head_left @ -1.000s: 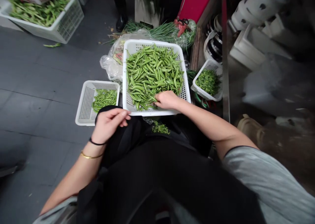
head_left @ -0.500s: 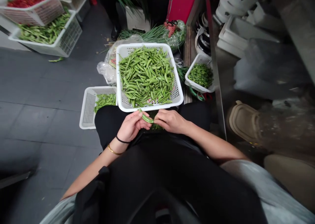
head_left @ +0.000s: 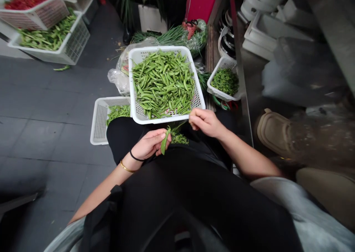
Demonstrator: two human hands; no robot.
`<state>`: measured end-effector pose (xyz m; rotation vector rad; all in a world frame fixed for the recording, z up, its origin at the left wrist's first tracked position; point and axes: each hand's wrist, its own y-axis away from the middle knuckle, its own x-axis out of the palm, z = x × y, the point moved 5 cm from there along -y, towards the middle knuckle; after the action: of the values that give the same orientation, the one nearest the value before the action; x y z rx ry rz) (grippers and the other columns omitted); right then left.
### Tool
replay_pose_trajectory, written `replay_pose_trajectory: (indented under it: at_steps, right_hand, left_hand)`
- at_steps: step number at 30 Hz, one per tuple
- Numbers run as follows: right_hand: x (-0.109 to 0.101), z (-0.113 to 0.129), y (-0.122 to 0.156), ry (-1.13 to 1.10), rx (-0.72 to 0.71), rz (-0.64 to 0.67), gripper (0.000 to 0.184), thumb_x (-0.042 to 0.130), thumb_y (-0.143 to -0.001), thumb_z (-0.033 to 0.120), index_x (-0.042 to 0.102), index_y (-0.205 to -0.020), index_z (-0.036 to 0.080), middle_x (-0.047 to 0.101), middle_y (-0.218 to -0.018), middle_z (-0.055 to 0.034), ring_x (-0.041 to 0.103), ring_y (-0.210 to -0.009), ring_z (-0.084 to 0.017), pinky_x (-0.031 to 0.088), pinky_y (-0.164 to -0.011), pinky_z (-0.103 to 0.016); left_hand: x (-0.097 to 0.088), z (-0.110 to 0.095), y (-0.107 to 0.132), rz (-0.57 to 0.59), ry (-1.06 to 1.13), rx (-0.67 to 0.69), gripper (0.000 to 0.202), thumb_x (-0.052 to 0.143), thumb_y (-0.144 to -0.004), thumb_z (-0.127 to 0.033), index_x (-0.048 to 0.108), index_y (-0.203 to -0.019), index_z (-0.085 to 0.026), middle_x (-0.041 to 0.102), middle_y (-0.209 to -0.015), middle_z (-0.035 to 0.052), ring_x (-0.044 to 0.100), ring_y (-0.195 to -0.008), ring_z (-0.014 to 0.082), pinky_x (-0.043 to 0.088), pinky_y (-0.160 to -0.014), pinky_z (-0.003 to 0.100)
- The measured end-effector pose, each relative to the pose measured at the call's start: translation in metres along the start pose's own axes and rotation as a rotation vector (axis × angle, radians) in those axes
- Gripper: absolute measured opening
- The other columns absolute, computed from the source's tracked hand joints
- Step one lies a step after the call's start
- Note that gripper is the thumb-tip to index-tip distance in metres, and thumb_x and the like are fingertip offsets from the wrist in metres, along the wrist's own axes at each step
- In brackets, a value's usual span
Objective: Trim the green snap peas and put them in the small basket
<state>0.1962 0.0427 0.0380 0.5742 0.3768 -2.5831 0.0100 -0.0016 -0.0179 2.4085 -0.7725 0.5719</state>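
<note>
A green pea pod (head_left: 165,142) stands nearly upright just below the large white basket (head_left: 155,120) of pods, over the person's lap. The left hand (head_left: 148,145) has its grip closed on the pod's lower half. The right hand (head_left: 205,122), at the basket's near right corner, pinches a thin string (head_left: 179,127) running to the pod's tip. A steady pull along the seam should strip it cleanly

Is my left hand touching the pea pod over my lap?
Touching. The head view shows the left hand pinching the pea pod between its fingertips, with no gap.
</note>
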Motion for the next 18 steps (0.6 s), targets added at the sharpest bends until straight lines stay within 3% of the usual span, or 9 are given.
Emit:
replay_pose_trajectory:
  at_steps: [2,4,7,10,13,16,18]
  right_hand:
    - [-0.013,-0.002,0.001,0.089,0.034,-0.034,0.026,0.041,-0.095,0.031,0.049,-0.074,0.017,0.053,-0.059,0.0033,0.049,-0.05,-0.007,0.04,-0.055,-0.021]
    - [-0.011,0.007,0.001,0.277,-0.043,-0.034,0.022,0.043,-0.094,0.034,0.053,-0.084,0.016,0.059,-0.072,-0.0015,0.053,-0.061,-0.011,0.042,-0.062,-0.023]
    - [0.022,0.025,-0.001,0.598,-0.24,0.092,0.03,0.045,-0.092,0.041,0.055,-0.102,0.015,0.062,-0.093,-0.0099,0.056,-0.079,-0.017,0.041,-0.068,-0.027]
    - [0.057,0.028,-0.003,0.777,-0.347,0.312,0.03,0.035,-0.097,0.033,0.058,-0.09,0.014,0.061,-0.079,-0.0081,0.054,-0.072,-0.017,0.036,-0.063,-0.028]
    - [0.069,0.025,-0.004,0.68,-0.383,0.421,0.032,0.032,-0.097,0.028,0.055,-0.08,0.014,0.058,-0.068,-0.0047,0.05,-0.062,-0.014,0.031,-0.058,-0.026]
    - [0.069,0.024,-0.005,0.354,-0.371,0.451,0.038,0.027,-0.099,0.033,0.051,-0.075,0.016,0.055,-0.066,-0.0017,0.047,-0.059,-0.01,0.033,-0.058,-0.023]
    - [0.068,0.024,-0.007,0.168,-0.322,0.431,0.039,0.025,-0.099,0.034,0.049,-0.073,0.016,0.053,-0.066,-0.0006,0.046,-0.059,-0.009,0.034,-0.058,-0.021]
  left_hand:
    - [-0.001,0.0,0.001,0.004,-0.002,-0.025,0.028,0.059,-0.084,-0.037,0.062,-0.084,-0.009,0.056,-0.056,0.0016,0.042,-0.036,0.0054,0.029,-0.032,0.015]
    - [-0.002,0.0,0.0,-0.003,-0.007,-0.036,0.029,0.058,-0.084,-0.037,0.062,-0.084,-0.008,0.054,-0.054,0.0015,0.04,-0.036,0.0057,0.026,-0.032,0.016]
    - [-0.001,0.003,-0.002,-0.004,-0.021,-0.041,0.03,0.056,-0.084,-0.038,0.062,-0.08,-0.009,0.049,-0.048,0.0,0.038,-0.035,0.0067,0.026,-0.034,0.019]
    - [0.0,0.002,0.0,0.003,-0.148,-0.066,0.032,0.049,-0.087,-0.04,0.059,-0.076,-0.011,0.044,-0.044,-0.0025,0.034,-0.032,0.0075,0.025,-0.034,0.021]
    - [0.004,-0.016,0.008,0.003,-0.573,0.077,0.031,0.047,-0.09,-0.038,0.058,-0.074,-0.014,0.049,-0.051,-0.0006,0.042,-0.041,0.0093,0.032,-0.041,0.022]
    - [0.017,-0.04,0.019,0.052,-0.993,0.388,0.028,0.053,-0.087,-0.033,0.057,-0.066,-0.016,0.053,-0.058,0.0012,0.048,-0.054,0.0108,0.037,-0.054,0.023]
    - [0.024,-0.046,0.023,0.076,-1.121,0.495,0.029,0.06,-0.084,-0.033,0.055,-0.061,-0.016,0.051,-0.056,-0.0004,0.046,-0.052,0.01,0.036,-0.053,0.022]
